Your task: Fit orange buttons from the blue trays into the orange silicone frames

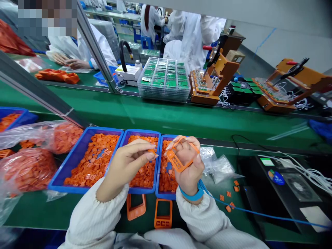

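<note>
Near the middle of the frame, the right hand (190, 171) holds an orange frame (178, 168) with its fingers and thumb about the rim, tilted so the slotted bar faces lower left. Just left of it, the left hand (126, 162) pinches a small orange piece (152, 151) between thumb and fingertips, the two parts apart. The frame looks like thin moulded plastic: probably light, fairly stiff, a little springy across its large opening, and smooth enough to slip. The thicker slotted bar seems the surest hold; squeezing the thin sides could bow them. The small piece is likely light, hard and easy to drop, best taken by its edges. Two more frames lie on the table at bottom centre, a left one (136, 213) and a right one (163, 218), making three in all. Behind them stand three blue bins in a row, the left bin (70, 189), the middle bin (142, 190) and the right bin (166, 196), each with orange pieces too many to count; a fourth bin (26, 112) shows at the left edge. About six loose pieces (228, 194) are scattered at lower right. Two bulging clear bags (28, 169) sit at left, though their folds run together, and two lever presses (204, 98) stand at upper right.
</note>
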Tool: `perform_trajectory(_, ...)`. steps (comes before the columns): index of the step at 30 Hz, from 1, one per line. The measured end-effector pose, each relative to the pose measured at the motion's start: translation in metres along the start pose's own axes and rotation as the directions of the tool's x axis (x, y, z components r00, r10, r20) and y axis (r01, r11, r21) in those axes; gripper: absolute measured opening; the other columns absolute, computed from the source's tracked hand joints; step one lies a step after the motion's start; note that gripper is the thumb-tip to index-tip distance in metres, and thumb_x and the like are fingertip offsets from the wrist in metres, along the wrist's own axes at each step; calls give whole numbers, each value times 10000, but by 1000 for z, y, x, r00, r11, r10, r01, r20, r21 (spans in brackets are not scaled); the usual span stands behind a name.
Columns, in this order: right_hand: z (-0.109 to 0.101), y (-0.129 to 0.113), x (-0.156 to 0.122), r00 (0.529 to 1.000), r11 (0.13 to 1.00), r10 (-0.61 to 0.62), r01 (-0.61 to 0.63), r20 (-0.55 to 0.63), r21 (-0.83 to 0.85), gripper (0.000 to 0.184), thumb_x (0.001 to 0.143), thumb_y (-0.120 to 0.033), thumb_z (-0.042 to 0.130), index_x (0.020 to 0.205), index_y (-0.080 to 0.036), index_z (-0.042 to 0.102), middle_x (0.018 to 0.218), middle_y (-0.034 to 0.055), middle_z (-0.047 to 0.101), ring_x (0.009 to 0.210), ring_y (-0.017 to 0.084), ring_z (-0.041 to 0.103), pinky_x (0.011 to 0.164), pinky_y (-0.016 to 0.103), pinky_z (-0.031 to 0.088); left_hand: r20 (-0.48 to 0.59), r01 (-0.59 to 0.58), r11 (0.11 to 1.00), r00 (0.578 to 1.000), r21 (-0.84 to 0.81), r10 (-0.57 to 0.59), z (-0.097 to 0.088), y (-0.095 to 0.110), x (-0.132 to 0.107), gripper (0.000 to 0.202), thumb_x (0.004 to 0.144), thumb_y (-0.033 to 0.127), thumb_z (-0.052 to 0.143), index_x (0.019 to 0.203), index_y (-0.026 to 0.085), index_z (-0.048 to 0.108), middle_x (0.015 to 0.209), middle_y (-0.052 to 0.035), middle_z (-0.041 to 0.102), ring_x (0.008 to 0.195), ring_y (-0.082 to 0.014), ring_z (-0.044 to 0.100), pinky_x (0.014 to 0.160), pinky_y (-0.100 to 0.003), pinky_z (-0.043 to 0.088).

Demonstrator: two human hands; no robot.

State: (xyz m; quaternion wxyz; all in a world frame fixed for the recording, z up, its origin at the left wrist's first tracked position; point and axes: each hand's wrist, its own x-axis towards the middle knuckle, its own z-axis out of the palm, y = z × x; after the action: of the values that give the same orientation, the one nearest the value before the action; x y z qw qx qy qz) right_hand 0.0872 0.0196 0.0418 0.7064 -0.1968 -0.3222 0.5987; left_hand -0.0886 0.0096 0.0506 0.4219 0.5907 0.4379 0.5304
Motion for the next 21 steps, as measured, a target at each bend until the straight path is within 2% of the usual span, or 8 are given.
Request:
perform_trajectory(6, -1, 3, 0, 1000, 999, -17, 16, 19, 28, 293, 952, -544, 665, 1134, -314, 672, 1099, 22, 687, 912, 190, 712, 722, 341, 635, 13, 11, 998, 1000, -60, -10, 1, 1, 1, 178, 885, 190, 834, 1041, 275, 853, 946, -28, 781, 771, -114, 748, 682, -160, 613)
perform_trajectory(11, -3, 6, -4, 998, 996, -44, 47, 37, -81, 360, 980, -590, 647, 1240, -342, 627, 1289, 34, 649, 1141, 222, 713, 974, 434, 617, 11, 33, 998, 999, -61, -32, 5, 2, 0, 154, 905, 243, 820, 1058, 231, 839, 956, -45, 778, 764, -141, 764, 696, -213, 636)
perform_trajectory(15, -4, 4, -8, 996, 986, 7, 9, 91, -168, 426, 961, -596, 676, 1302, -352, 600, 1376, 69, 616, 1253, 275, 680, 1101, 532, 549, -30, -34, 998, 999, 49, 35, 2, -3, -1, 225, 919, 247, 806, 1143, 222, 801, 951, -51, 789, 781, -152, 751, 691, -232, 628)
perform_trajectory(17, -5, 4, -10, 992, 980, 32, -7, 120, -201, 433, 965, -599, 666, 1314, -352, 598, 1392, 78, 610, 1268, 285, 674, 1136, 558, 517, -29, -92, 985, 995, 148, 98, -1, -5, -2, 176, 941, 240, 781, 1115, 224, 798, 963, -57, 791, 813, -163, 753, 706, -250, 627)
perform_trajectory(19, -7, 4, -11, 989, 976, 34, -2, 146, -219, 438, 968, -599, 661, 1326, -356, 599, 1406, 82, 606, 1292, 290, 665, 1154, 563, 498, 19, -184, 949, 983, 256, 185, -3, -5, -2, 72, 960, 229, 756, 1008, 219, 808, 962, -65, 785, 850, -172, 747, 730, -261, 621)
perform_trajectory(21, -8, 4, -11, 985, 975, 21, 18, 171, -222, 430, 969, -572, 676, 1339, -365, 604, 1417, 81, 599, 1320, 291, 653, 1159, 554, 493, 76, -261, 916, 965, 306, 249, -4, -3, -1, 61, 968, 207, 740, 971, 217, 800, 942, -62, 776, 864, -172, 736, 747, -259, 613)
